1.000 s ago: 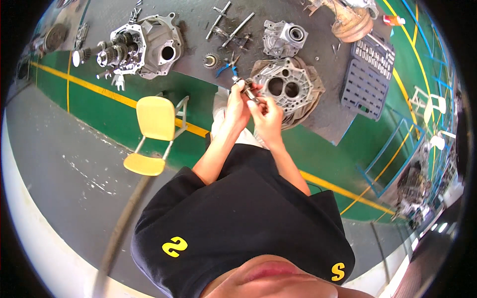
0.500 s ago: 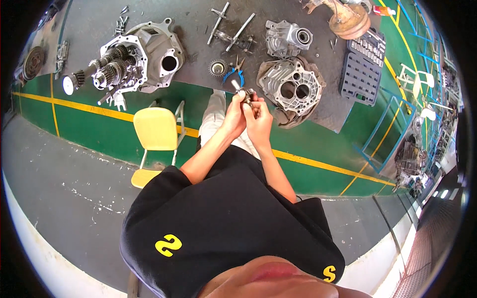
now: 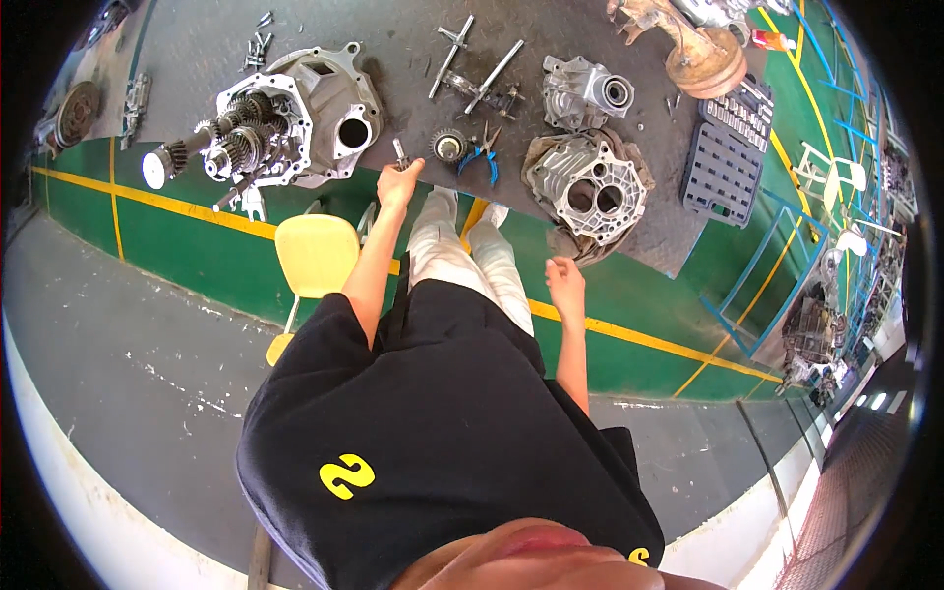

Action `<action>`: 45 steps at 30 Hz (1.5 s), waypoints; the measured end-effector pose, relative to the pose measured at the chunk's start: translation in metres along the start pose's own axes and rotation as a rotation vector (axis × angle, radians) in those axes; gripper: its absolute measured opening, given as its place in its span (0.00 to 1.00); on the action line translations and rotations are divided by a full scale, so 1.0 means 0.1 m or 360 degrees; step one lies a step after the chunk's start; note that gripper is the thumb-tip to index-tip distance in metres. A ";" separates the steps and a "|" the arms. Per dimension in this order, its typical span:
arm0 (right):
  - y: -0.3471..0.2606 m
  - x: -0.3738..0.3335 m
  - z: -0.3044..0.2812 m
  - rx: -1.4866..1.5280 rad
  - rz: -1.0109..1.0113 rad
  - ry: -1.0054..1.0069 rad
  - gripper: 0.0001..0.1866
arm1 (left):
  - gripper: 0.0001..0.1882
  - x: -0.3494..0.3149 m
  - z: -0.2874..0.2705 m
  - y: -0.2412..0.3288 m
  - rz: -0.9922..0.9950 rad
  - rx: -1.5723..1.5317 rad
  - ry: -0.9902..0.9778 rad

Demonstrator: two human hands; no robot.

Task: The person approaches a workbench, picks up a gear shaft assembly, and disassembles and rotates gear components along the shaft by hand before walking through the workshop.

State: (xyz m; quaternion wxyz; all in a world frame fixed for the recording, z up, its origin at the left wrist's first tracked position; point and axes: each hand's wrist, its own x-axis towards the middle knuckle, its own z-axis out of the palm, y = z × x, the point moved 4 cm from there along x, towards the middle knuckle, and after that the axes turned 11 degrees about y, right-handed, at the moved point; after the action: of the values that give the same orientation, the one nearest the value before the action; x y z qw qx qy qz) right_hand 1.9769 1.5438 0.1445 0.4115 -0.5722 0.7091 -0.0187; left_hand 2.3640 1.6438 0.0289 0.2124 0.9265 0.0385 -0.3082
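Observation:
My left hand (image 3: pixel 397 184) is closed on a small metal shaft part (image 3: pixel 400 152) at the table's near edge. One end of that part sticks up past the fingers; the rest is hidden in the grip. To its left lies a gearbox housing (image 3: pixel 324 162) with exposed gear shafts (image 3: pixel 236 147). A loose gear (image 3: pixel 449 147) and blue-handled pliers (image 3: pixel 480 162) rest on the table just right of this hand. My right hand (image 3: pixel 565 287) hangs apart from the table, fingers loosely bent and slightly apart, with nothing seen in it. Nearest to it is a round-holed housing cover (image 3: pixel 595 192).
On the dark table (image 3: pixel 413 108) lie shift rods (image 3: pixel 452 57), a smaller casting (image 3: pixel 585 93), loose bolts (image 3: pixel 258 49) and a grey socket case (image 3: pixel 723 167). A rusty drum-shaped part (image 3: pixel 706 64) stands far right. A yellow chair (image 3: pixel 317 258) is left of my legs.
My hands have parted. The left has carried the metal shaft part leftward toward the gearbox housing. The right has let go and dropped back to the right.

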 end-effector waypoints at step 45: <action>6.16 0.38 -4.86 0.2165 0.0612 0.0908 0.21 | 0.57 -8.63 4.03 2.43 -0.0228 -0.1071 -0.3448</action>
State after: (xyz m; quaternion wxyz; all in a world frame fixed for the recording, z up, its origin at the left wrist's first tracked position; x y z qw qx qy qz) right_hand 1.1921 1.5088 0.1373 0.4702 -0.0319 0.7073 -0.5268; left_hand 1.4928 1.3070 0.3354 0.3539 0.0642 -0.0316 -0.9326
